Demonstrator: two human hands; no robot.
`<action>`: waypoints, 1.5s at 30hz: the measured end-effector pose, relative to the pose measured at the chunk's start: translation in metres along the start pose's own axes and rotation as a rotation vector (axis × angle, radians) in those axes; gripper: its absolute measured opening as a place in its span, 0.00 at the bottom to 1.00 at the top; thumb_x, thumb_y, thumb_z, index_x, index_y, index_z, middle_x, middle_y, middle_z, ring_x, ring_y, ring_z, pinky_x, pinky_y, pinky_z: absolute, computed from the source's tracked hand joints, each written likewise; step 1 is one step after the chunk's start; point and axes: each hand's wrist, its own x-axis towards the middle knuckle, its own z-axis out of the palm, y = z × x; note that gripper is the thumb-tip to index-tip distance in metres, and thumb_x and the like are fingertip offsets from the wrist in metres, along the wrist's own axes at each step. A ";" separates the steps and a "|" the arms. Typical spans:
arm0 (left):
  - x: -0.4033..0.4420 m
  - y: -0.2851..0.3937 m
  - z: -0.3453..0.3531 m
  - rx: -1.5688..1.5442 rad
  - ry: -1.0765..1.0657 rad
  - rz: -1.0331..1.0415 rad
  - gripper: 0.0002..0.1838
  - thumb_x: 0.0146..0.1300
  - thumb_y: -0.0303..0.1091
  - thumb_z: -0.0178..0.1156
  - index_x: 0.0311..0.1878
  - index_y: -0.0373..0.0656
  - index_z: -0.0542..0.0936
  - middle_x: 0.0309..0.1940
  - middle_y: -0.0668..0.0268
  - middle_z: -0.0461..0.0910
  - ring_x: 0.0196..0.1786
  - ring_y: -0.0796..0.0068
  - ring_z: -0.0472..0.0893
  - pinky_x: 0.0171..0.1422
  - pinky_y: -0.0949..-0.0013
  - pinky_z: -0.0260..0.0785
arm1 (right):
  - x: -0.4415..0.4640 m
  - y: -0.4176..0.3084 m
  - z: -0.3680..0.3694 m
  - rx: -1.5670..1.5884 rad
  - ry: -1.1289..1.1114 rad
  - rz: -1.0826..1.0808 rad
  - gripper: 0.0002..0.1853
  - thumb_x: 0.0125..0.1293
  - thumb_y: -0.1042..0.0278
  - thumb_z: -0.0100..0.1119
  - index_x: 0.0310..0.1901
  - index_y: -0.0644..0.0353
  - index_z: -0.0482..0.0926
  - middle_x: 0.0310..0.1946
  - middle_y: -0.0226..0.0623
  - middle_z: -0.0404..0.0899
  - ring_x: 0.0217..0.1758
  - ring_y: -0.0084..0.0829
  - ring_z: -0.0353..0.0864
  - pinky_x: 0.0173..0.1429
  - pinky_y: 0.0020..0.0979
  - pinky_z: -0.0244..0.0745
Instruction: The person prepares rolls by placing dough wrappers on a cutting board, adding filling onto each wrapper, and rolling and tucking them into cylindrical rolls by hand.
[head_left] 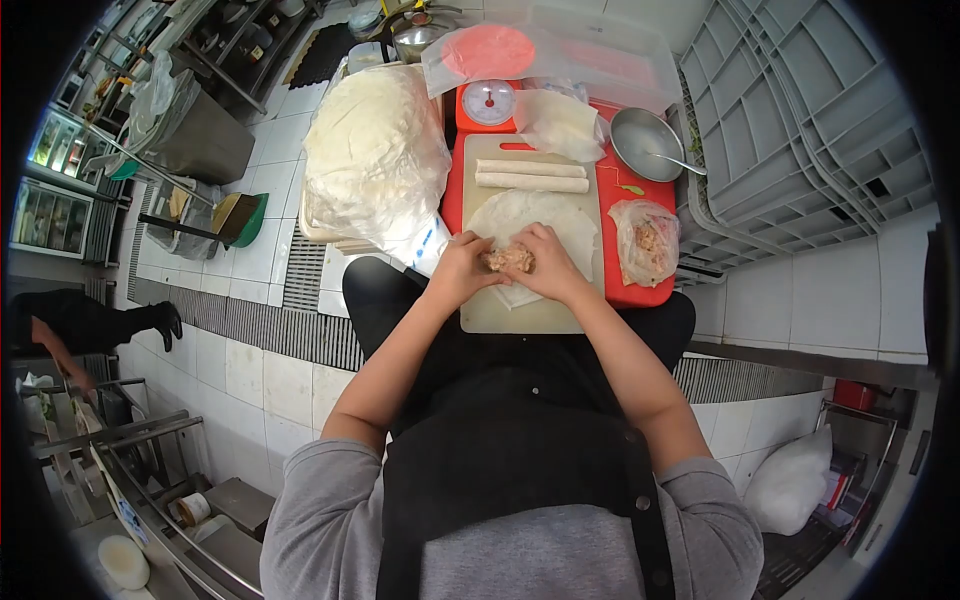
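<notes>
A round, thin white wrapper [545, 212] lies on the pale cutting board [530, 318]. On its near part sits a lump of minced filling [510, 260]. My left hand [463, 270] grips the lump's left end with bent fingers, and my right hand [548, 262] grips its right end. Both thumbs are at the near side of the filling. Two finished white rolls [530, 177] lie side by side just beyond the wrapper. To the right, an open plastic bag [645, 240] holds more filling on the red surface.
Behind the board are a red dial scale [488, 103] and white sheets [562, 122]. A metal bowl [648, 145] with a spoon stands at right, beside stacked grey crates [790, 120]. A large plastic-covered white pile [375, 150] is at left. Another person's arm [60, 352] shows far left.
</notes>
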 end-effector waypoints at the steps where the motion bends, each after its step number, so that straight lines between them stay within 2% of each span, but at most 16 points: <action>1: 0.003 0.000 0.003 0.056 -0.032 0.023 0.27 0.43 0.37 0.84 0.47 0.36 0.88 0.35 0.57 0.83 0.44 0.54 0.82 0.52 0.58 0.76 | 0.000 0.002 0.003 0.001 0.002 0.001 0.19 0.53 0.74 0.76 0.48 0.63 0.84 0.45 0.42 0.78 0.56 0.47 0.77 0.62 0.41 0.76; 3: 0.008 -0.004 0.007 0.112 -0.063 0.048 0.29 0.43 0.39 0.84 0.49 0.35 0.88 0.37 0.56 0.83 0.44 0.55 0.82 0.52 0.59 0.76 | 0.001 0.008 0.008 0.061 -0.082 -0.044 0.18 0.52 0.76 0.75 0.47 0.62 0.84 0.46 0.43 0.78 0.56 0.48 0.76 0.63 0.41 0.75; 7: 0.005 -0.002 0.007 0.056 -0.111 0.024 0.25 0.44 0.37 0.83 0.46 0.36 0.89 0.37 0.57 0.82 0.44 0.55 0.81 0.52 0.58 0.76 | 0.005 0.011 -0.004 0.060 -0.206 -0.035 0.17 0.52 0.78 0.73 0.46 0.62 0.84 0.48 0.43 0.77 0.57 0.49 0.76 0.63 0.42 0.74; 9: 0.001 0.003 0.003 0.025 -0.090 0.038 0.23 0.45 0.35 0.83 0.44 0.36 0.89 0.37 0.57 0.81 0.45 0.56 0.81 0.52 0.58 0.76 | 0.003 0.001 -0.012 0.041 -0.041 -0.136 0.15 0.52 0.78 0.73 0.43 0.61 0.83 0.47 0.42 0.78 0.56 0.49 0.76 0.61 0.43 0.74; 11: -0.003 0.005 0.000 0.044 0.065 0.068 0.18 0.44 0.34 0.82 0.38 0.37 0.90 0.34 0.60 0.81 0.43 0.55 0.80 0.49 0.56 0.75 | 0.003 0.001 -0.007 0.048 -0.014 -0.150 0.15 0.52 0.77 0.73 0.43 0.60 0.83 0.46 0.41 0.79 0.55 0.48 0.77 0.61 0.43 0.74; 13: -0.005 -0.002 0.003 0.071 0.071 0.082 0.18 0.44 0.34 0.82 0.39 0.38 0.90 0.34 0.60 0.81 0.43 0.55 0.80 0.49 0.56 0.75 | 0.002 0.003 0.001 0.057 0.014 -0.160 0.15 0.52 0.76 0.73 0.43 0.59 0.84 0.45 0.39 0.79 0.55 0.47 0.77 0.61 0.43 0.74; 15: -0.009 -0.010 0.006 0.097 0.076 0.095 0.18 0.44 0.33 0.82 0.39 0.38 0.90 0.34 0.60 0.81 0.43 0.54 0.80 0.49 0.56 0.75 | 0.002 0.006 0.007 -0.013 -0.124 -0.175 0.17 0.54 0.73 0.74 0.47 0.56 0.85 0.44 0.36 0.81 0.55 0.44 0.78 0.60 0.43 0.74; 19: -0.016 -0.018 0.004 0.092 0.019 0.077 0.18 0.44 0.34 0.82 0.39 0.39 0.90 0.36 0.60 0.81 0.43 0.55 0.80 0.49 0.57 0.75 | 0.004 0.010 0.004 0.006 -0.224 -0.190 0.17 0.56 0.71 0.74 0.49 0.55 0.86 0.46 0.35 0.83 0.54 0.41 0.80 0.61 0.43 0.73; 21: -0.019 -0.017 0.000 0.079 0.023 0.074 0.19 0.44 0.34 0.82 0.40 0.39 0.90 0.37 0.59 0.81 0.43 0.55 0.80 0.50 0.57 0.75 | 0.003 0.004 0.004 0.027 -0.019 -0.188 0.15 0.57 0.70 0.74 0.48 0.55 0.88 0.47 0.34 0.85 0.52 0.40 0.81 0.59 0.43 0.72; 25: -0.020 -0.015 -0.006 0.081 0.018 0.055 0.23 0.43 0.35 0.83 0.44 0.40 0.89 0.42 0.59 0.80 0.47 0.56 0.79 0.53 0.57 0.75 | 0.004 0.010 0.011 -0.011 -0.140 -0.136 0.15 0.56 0.75 0.74 0.46 0.54 0.89 0.46 0.33 0.85 0.55 0.39 0.81 0.62 0.40 0.72; 27: -0.021 -0.014 -0.012 0.089 -0.011 0.061 0.25 0.43 0.36 0.84 0.47 0.40 0.89 0.45 0.59 0.79 0.49 0.57 0.78 0.53 0.59 0.75 | 0.005 0.011 0.015 -0.027 -0.187 -0.185 0.16 0.57 0.67 0.75 0.49 0.49 0.89 0.45 0.28 0.86 0.55 0.37 0.81 0.61 0.41 0.71; 32: -0.026 -0.018 -0.021 0.102 -0.122 0.073 0.30 0.42 0.36 0.84 0.52 0.42 0.87 0.50 0.60 0.76 0.53 0.57 0.75 0.56 0.58 0.74 | 0.004 -0.006 0.012 -0.004 -0.073 -0.121 0.13 0.58 0.64 0.75 0.46 0.45 0.91 0.40 0.26 0.86 0.53 0.34 0.81 0.65 0.43 0.64; 33: -0.027 -0.017 -0.022 0.100 -0.120 0.072 0.30 0.42 0.36 0.84 0.52 0.42 0.87 0.50 0.60 0.76 0.53 0.57 0.75 0.56 0.58 0.74 | 0.004 -0.009 0.012 -0.008 -0.022 -0.117 0.12 0.58 0.64 0.75 0.44 0.44 0.91 0.39 0.25 0.86 0.53 0.33 0.81 0.66 0.43 0.62; 39: -0.026 -0.013 -0.023 0.042 -0.148 -0.031 0.27 0.43 0.36 0.84 0.48 0.41 0.87 0.49 0.60 0.76 0.52 0.57 0.76 0.58 0.57 0.74 | 0.005 -0.001 0.017 -0.108 -0.072 -0.172 0.12 0.55 0.63 0.77 0.43 0.45 0.91 0.40 0.25 0.87 0.53 0.32 0.81 0.67 0.43 0.61; 43: -0.018 -0.007 -0.013 0.149 -0.049 0.048 0.25 0.43 0.38 0.83 0.46 0.42 0.88 0.46 0.60 0.80 0.52 0.57 0.78 0.56 0.57 0.73 | 0.008 -0.011 0.017 -0.098 0.002 -0.177 0.11 0.54 0.64 0.77 0.41 0.48 0.91 0.40 0.24 0.87 0.53 0.32 0.82 0.69 0.41 0.61; 45: -0.014 -0.005 -0.009 0.171 -0.020 0.057 0.24 0.44 0.39 0.83 0.46 0.43 0.88 0.44 0.61 0.81 0.52 0.57 0.78 0.56 0.57 0.72 | 0.011 -0.018 0.017 -0.044 0.035 -0.138 0.06 0.55 0.66 0.76 0.35 0.49 0.90 0.38 0.25 0.86 0.52 0.32 0.81 0.68 0.40 0.63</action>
